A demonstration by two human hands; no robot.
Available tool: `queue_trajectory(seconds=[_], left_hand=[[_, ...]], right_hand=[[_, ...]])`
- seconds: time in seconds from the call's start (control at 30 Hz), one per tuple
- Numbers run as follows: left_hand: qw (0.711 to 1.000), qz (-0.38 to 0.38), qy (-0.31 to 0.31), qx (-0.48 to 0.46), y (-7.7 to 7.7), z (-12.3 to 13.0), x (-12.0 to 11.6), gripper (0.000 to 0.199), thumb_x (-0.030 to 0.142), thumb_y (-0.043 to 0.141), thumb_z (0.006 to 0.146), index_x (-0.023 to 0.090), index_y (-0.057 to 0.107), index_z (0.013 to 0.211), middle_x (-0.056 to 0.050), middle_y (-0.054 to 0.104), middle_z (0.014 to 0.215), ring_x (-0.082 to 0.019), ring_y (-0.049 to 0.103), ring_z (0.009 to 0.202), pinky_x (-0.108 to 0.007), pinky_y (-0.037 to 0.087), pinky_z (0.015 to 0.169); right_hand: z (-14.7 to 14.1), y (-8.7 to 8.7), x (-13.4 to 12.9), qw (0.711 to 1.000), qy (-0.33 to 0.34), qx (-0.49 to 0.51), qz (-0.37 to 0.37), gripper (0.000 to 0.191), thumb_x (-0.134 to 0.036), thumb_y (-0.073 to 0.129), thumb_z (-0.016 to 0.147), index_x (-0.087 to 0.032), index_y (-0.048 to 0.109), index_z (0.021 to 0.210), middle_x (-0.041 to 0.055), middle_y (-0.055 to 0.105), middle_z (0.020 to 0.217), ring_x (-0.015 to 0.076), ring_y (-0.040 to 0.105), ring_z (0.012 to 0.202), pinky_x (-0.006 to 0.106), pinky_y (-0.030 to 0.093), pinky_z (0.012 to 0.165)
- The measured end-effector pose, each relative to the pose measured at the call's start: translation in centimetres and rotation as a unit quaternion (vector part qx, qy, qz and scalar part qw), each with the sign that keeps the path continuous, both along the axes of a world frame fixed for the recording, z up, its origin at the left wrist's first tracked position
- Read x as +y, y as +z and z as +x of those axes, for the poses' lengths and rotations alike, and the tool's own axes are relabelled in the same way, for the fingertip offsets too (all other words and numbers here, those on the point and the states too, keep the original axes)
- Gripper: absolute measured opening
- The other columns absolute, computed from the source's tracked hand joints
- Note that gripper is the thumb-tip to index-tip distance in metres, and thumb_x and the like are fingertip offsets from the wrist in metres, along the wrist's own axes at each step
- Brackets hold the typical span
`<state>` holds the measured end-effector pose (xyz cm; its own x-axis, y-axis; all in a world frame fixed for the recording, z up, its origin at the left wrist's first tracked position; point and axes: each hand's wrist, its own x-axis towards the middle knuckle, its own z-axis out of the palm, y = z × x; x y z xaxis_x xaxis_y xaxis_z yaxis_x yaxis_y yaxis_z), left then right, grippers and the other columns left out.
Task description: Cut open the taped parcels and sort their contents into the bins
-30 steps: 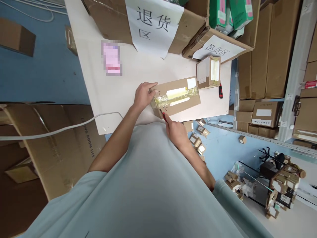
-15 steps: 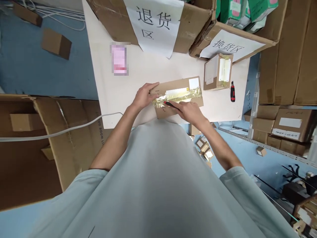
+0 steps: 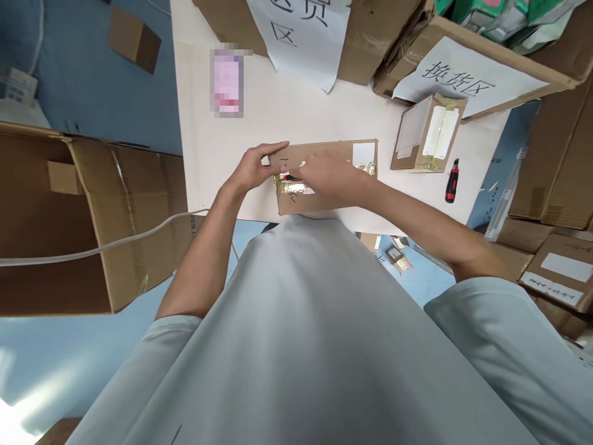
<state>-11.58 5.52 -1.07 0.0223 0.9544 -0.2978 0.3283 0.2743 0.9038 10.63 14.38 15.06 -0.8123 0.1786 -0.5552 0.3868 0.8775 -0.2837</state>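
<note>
Cutter (image 3: 291,177) clasped in the right hand (image 3: 331,177), forearm (image 3: 412,217) slanting; left hand (image 3: 254,168), thumb spread, grasps taped box (image 3: 303,203).

Most of the knife (image 3: 291,178) is being hidden by the right hand (image 3: 331,176), and the middle of the box (image 3: 296,203), with its tape (image 3: 296,187), is being covered too. The near edge of the desk (image 3: 315,120) is being partly concealed by the shirt (image 3: 315,321). Near its left edge, a pink oblong (image 3: 227,80) is being blurred into squares. Along its far edge, the sign (image 3: 308,46) and the large carton (image 3: 370,43) are being cut off at the top, as are the green packs (image 3: 504,20).
</note>
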Motion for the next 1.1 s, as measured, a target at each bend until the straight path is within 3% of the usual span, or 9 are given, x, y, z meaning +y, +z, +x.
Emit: queue_trajectory(seconds=[0.2, 0.37, 0.47, 0.57, 0.67, 0.8, 0.93, 1.03, 1.1], left_hand=[[0.999, -0.015, 0.029, 0.015, 0.4, 0.5, -0.3, 0.082, 0.067, 0.096, 0.079, 0.028, 0.077, 0.148, -0.011, 0.073, 0.153, -0.037, 0.064, 0.146, -0.058, 0.051, 0.129], [0.999, -0.018, 0.038, 0.026, 0.5, 0.8, -0.4, 0.087, 0.071, 0.095, 0.078, 0.028, 0.074, 0.151, -0.012, 0.071, 0.156, -0.036, 0.065, 0.145, -0.06, 0.052, 0.128], [0.998, -0.036, 0.04, 0.036, 1.0, 1.1, -0.3, 0.103, 0.087, 0.091, 0.069, 0.027, 0.073, 0.152, -0.01, 0.07, 0.158, -0.037, 0.065, 0.145, -0.063, 0.051, 0.13], [0.996, -0.057, 0.043, 0.059, 1.6, 1.5, -0.1, 0.114, 0.1, 0.083, 0.063, 0.031, 0.07, 0.153, -0.001, 0.069, 0.16, -0.032, 0.065, 0.142, -0.066, 0.05, 0.133], [0.992, -0.072, 0.049, 0.088, 2.2, 2.1, 0.0, 0.118, 0.107, 0.076, 0.061, 0.035, 0.068, 0.154, 0.005, 0.068, 0.161, -0.031, 0.064, 0.14, -0.069, 0.051, 0.132], [0.988, -0.087, 0.067, 0.108, 2.9, 2.8, 0.2, 0.117, 0.108, 0.077, 0.058, 0.04, 0.07, 0.152, 0.008, 0.07, 0.159, -0.032, 0.066, 0.139, -0.068, 0.053, 0.13], [0.982, -0.057, 0.038, 0.177, 3.8, 2.9, 0.0, 0.091, 0.097, 0.076, 0.077, 0.047, 0.068, 0.151, 0.011, 0.061, 0.169, -0.031, 0.059, 0.153, -0.062, 0.047, 0.136], [0.961, -0.028, -0.006, 0.275, 4.5, 3.1, 0.0, 0.074, 0.077, 0.07, 0.093, 0.04, 0.065, 0.156, 0.005, 0.049, 0.18, -0.033, 0.045, 0.166, -0.06, 0.036, 0.141], [0.947, -0.022, -0.025, 0.321, 5.0, 4.1, 0.4, 0.072, 0.066, 0.067, 0.095, 0.035, 0.062, 0.16, 0.0, 0.042, 0.184, -0.037, 0.034, 0.172, -0.066, 0.029, 0.143]], right_hand=[[0.7, -1.1, 0.8, 0.999, 0.035, -0.011, 0.014, 0.034, -0.01, 0.048, 0.111, -0.012, 0.078, 0.127, 0.0113, 0.08, 0.104, 0.028, 0.075, 0.106, 0.035, 0.049, 0.089], [8.8, -1.8, 4.0, 0.994, -0.003, -0.101, 0.048, 0.031, -0.016, 0.056, 0.11, -0.015, 0.082, 0.127, 0.0181, 0.081, 0.115, 0.0335, 0.075, 0.112, 0.043, 0.049, 0.093], [15.3, -1.4, 6.1, 0.99, -0.049, -0.107, 0.08, 0.04, -0.028, 0.047, 0.118, -0.021, 0.079, 0.141, 0.0174, 0.081, 0.115, 0.0353, 0.076, 0.114, 0.047, 0.047, 0.092], [19.9, -1.9, 6.9, 0.99, -0.086, -0.07, 0.088, 0.05, -0.043, 0.041, 0.122, -0.029, 0.063, 0.164, 0.0155, 0.081, 0.114, 0.0348, 0.075, 0.113, 0.051, 0.044, 0.094], [21.7, -3.4, 7.0, 0.989, -0.114, -0.051, 0.074, 0.057, -0.048, 0.041, 0.121, -0.032, 0.048, 0.175, 0.0155, 0.081, 0.118, 0.0363, 0.073, 0.117, 0.052, 0.042, 0.097], [22.2, -4.5, 7.6, 0.986, -0.15, -0.034, 0.057, 0.057, -0.048, 0.041, 0.121, -0.035, 0.046, 0.176, 0.0149, 0.079, 0.123, 0.0396, 0.068, 0.125, 0.053, 0.04, 0.101], [23.1, -2.9, 7.3, 0.983, -0.172, -0.039, 0.053, 0.053, -0.044, 0.044, 0.12, -0.039, 0.051, 0.172, 0.0139, 0.079, 0.122, 0.0385, 0.068, 0.122, 0.05, 0.039, 0.1], [24.4, -0.5, 5.4, 0.976, -0.201, -0.046, 0.066, 0.053, -0.041, 0.042, 0.121, -0.035, 0.051, 0.173, 0.0158, 0.079, 0.119, 0.0356, 0.07, 0.116, 0.046, 0.04, 0.095], [25.0, 0.7, 3.6, 0.966, -0.245, -0.044, 0.075, 0.057, -0.042, 0.038, 0.121, -0.029, 0.045, 0.176, 0.019, 0.079, 0.122, 0.0349, 0.07, 0.112, 0.044, 0.043, 0.093]])
